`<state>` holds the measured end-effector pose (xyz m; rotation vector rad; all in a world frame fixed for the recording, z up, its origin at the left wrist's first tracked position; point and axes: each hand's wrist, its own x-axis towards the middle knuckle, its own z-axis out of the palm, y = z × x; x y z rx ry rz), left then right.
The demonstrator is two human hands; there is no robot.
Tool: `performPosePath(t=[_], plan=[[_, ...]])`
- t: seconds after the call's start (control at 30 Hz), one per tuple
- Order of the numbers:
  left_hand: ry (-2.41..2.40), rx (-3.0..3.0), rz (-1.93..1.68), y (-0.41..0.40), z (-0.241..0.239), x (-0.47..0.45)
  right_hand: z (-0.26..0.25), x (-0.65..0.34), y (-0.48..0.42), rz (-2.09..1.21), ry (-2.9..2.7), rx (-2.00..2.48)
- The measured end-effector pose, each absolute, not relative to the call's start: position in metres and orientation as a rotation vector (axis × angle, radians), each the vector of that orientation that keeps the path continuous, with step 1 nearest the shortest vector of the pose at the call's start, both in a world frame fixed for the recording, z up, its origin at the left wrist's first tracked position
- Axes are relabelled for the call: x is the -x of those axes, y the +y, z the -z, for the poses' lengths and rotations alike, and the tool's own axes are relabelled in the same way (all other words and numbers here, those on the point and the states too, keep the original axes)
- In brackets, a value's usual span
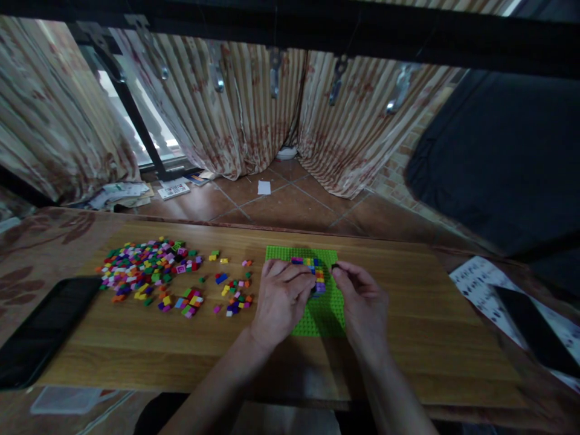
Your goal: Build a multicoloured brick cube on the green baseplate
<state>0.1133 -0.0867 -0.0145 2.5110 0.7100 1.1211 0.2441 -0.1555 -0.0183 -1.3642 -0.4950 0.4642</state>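
A green studded baseplate [319, 320] lies on the wooden board, and a patch of multicoloured toy bricks [319, 279] is built on it. My left hand [281, 296] rests over the plate's left part, its fingers curled and closed at the edge of the patch. A small dark spot shows by its fingertips; what they hold, if anything, I cannot make out. At the plate's right edge my right hand [362, 296] pinches a small dark brick [335, 266] between thumb and forefinger. Part of the built patch is hidden behind my left hand.
Left on the wooden board [430, 332] lies a large heap of loose bricks [140, 266], with smaller clusters [235, 296] nearer the plate. A black tray-like object [45, 326] overlaps the left edge. A printed sheet [480, 281] and a dark phone-like slab [534, 329] lie right.
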Motion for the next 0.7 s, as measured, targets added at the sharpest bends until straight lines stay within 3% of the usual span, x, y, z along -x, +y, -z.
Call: performPosePath(t=[0.7], plan=[[0.885,-2.211,-1.208,-0.0915,0.0235,-0.1112,0.0174,-0.2483,-0.1540,-0.568,-0.411,1.340]])
